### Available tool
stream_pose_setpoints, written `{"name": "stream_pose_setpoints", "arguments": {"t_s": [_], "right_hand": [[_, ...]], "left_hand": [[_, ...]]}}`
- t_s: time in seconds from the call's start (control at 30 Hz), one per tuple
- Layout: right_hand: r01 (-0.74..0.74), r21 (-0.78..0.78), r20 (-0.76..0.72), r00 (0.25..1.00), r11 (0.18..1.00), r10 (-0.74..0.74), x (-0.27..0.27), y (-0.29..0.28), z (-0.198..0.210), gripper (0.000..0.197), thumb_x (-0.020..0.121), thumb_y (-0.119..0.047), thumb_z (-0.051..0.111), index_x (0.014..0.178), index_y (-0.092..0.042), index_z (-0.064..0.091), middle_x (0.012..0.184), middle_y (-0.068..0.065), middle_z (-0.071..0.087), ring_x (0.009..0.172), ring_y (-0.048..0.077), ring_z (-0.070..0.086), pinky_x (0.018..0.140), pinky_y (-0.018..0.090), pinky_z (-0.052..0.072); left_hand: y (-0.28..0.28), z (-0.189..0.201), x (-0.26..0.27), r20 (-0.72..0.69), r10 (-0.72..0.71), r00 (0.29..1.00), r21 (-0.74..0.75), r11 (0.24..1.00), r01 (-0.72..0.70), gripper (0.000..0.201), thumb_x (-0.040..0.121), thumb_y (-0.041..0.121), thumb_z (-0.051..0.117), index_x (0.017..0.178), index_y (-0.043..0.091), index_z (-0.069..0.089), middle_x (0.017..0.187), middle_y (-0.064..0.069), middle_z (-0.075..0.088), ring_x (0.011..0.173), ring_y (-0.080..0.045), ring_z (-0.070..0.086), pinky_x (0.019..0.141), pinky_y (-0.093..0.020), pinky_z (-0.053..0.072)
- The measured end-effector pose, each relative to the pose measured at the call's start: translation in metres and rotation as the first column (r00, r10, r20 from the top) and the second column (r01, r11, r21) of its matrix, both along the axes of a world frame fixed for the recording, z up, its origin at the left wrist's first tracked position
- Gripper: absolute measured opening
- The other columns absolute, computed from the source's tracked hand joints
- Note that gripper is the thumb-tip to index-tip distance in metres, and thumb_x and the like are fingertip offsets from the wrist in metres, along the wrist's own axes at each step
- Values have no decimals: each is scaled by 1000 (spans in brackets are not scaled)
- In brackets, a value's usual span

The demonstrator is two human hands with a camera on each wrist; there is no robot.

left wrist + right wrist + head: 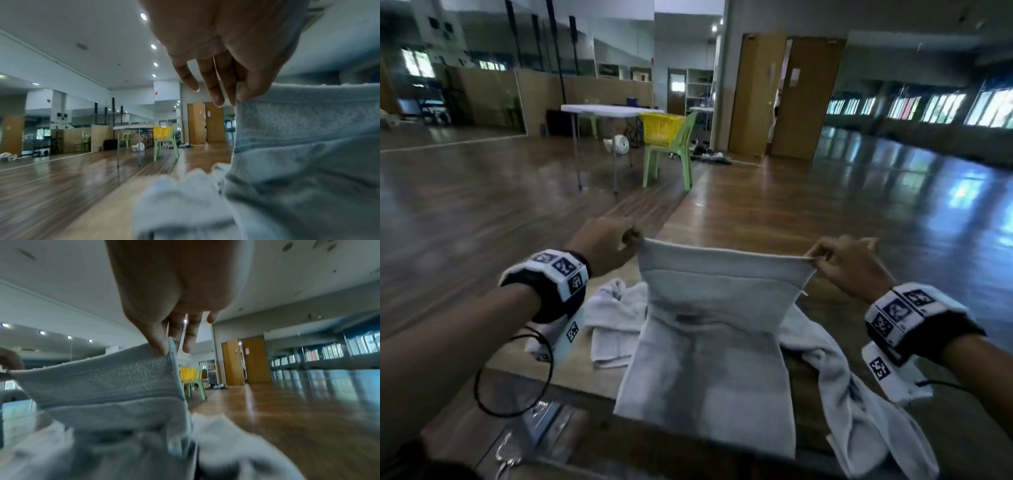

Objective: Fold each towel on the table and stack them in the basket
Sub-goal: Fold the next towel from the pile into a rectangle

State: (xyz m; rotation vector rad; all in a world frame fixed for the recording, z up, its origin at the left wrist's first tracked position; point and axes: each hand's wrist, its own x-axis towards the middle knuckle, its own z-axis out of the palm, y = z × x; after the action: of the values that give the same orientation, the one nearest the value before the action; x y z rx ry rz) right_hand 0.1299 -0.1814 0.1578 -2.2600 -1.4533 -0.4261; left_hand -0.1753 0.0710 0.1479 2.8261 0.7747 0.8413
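A pale grey towel point(715, 325) is stretched upright between both hands above the wooden table point(825, 308), its lower part draping toward me over the near edge. My left hand point(630, 236) pinches its top left corner, seen close in the left wrist view point(238, 97) on the towel point(308, 146). My right hand point(816, 258) pinches the top right corner, thumb against the cloth point(166, 348) of the towel point(107, 386). Two more crumpled pale towels lie on the table: one on the left point(613, 318), one on the right point(859, 394).
A yellow basket point(661, 128) sits on a green plastic chair point(671, 154) far across the wooden floor, beside a white folding table point(606, 109). Brown doors point(784, 92) stand beyond. Cables hang from my wrist bands.
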Motion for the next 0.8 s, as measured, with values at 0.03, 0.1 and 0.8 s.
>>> {"name": "stream_pose_setpoints", "arguments": {"t_s": [0.03,0.1,0.8], "right_hand": [[-25,-45,-34,999,999,23,-2,-6,-26,14,81,-21,65,75,-33,67,70,-14,58,84,15,62,78,32,19],[-111,-129,-113,989,985,97,-1,-19,-85,20,76,-26,62,65,-43,58,69,-17,60,78,15,64,81,41,35],[-87,-485,29,993,870,115,19,-39,-223,20,65,-17,75,68,-37,74,74,-3,69,85,31,65,78,54,44]], "left_hand": [[-4,-23,-4,-109,5,994,-13,1000,-7,35,73,35,44,90,17,69,88,-8,72,81,-29,66,73,-33,49],[-15,-68,-13,-281,-22,959,-41,999,11,18,78,27,57,89,24,70,90,3,71,88,-23,65,81,-32,46],[-56,-187,0,-588,-67,806,-123,992,-7,24,93,31,50,113,34,64,119,9,62,109,-15,55,89,-30,29]]}}
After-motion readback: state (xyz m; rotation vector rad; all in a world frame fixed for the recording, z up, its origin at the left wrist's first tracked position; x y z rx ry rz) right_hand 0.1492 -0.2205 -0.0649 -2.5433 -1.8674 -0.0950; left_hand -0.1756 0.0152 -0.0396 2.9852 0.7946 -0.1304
